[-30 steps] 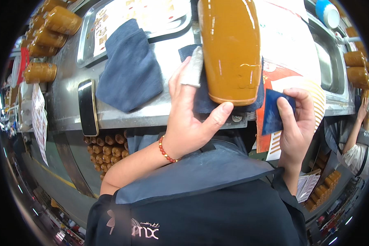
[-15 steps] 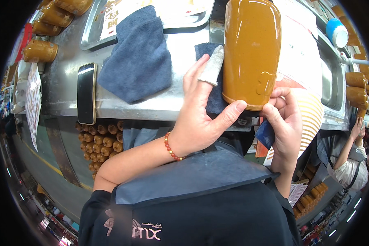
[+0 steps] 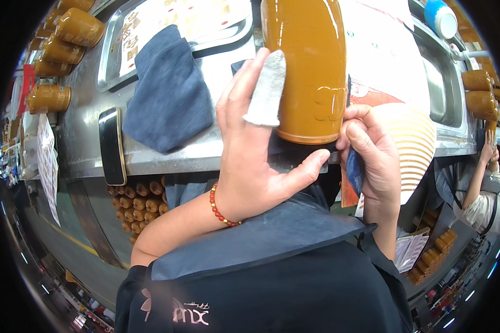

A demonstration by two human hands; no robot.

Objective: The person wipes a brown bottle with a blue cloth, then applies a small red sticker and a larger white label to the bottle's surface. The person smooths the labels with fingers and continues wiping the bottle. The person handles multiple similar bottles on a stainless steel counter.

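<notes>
The glossy brown vessel (image 3: 311, 72) lies over the near edge of the metal surface (image 3: 83, 130), between the person's two grips. The left grip (image 3: 250, 152) is spread wide along the vessel's left side, its finger in a grey cover (image 3: 266, 91) overlapping that edge, the thumb below the near end. The right grip (image 3: 372, 152) pinches a dark blue piece (image 3: 354, 171) just beside the vessel's lower right end. A blue cloth (image 3: 169, 97) lies farther left.

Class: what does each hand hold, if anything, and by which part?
The right hand grips a blue sheet by its upper part, which the grip hides. The left hand, open, holds nothing.
</notes>
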